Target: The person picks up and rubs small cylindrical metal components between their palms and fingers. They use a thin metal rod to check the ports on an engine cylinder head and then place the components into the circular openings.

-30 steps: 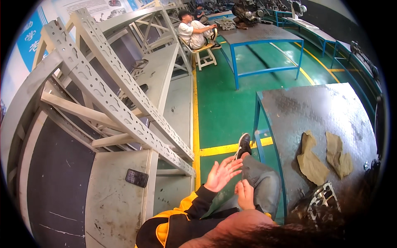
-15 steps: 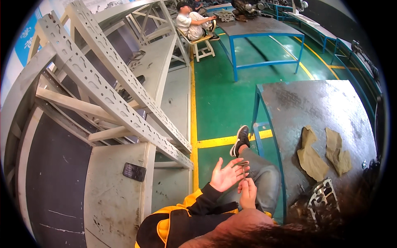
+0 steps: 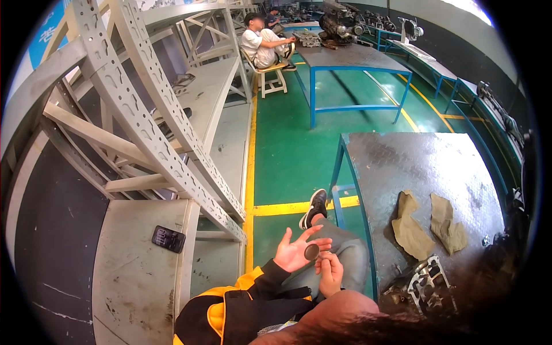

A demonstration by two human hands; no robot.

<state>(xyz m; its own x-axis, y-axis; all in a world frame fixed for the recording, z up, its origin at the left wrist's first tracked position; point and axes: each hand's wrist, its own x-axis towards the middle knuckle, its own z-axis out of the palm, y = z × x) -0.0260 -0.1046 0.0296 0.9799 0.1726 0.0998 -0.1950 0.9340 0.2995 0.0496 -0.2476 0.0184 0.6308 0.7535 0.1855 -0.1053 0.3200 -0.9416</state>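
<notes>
Perforated grey metal rack (image 3: 115, 95) blocks left, blue-framed metal-topped table (image 3: 391, 167) right. Free lane over green floor (image 3: 282, 167) beyond bare left hand (image 3: 294, 253); grey-trousered leg (image 3: 353, 259) obstructs beside bare right hand (image 3: 330, 275).

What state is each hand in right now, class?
Left hand: open, palm up; whether it touches the disc cannot be told.
Right hand: closed, seemingly pinching the disc.

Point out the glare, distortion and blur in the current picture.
Head view: glare whitens part of the near metal tabletop; fisheye distortion bows the perforated shelf upright; the hair at the lower edge is blurred; the dark disc shows a clear round outline.
</notes>
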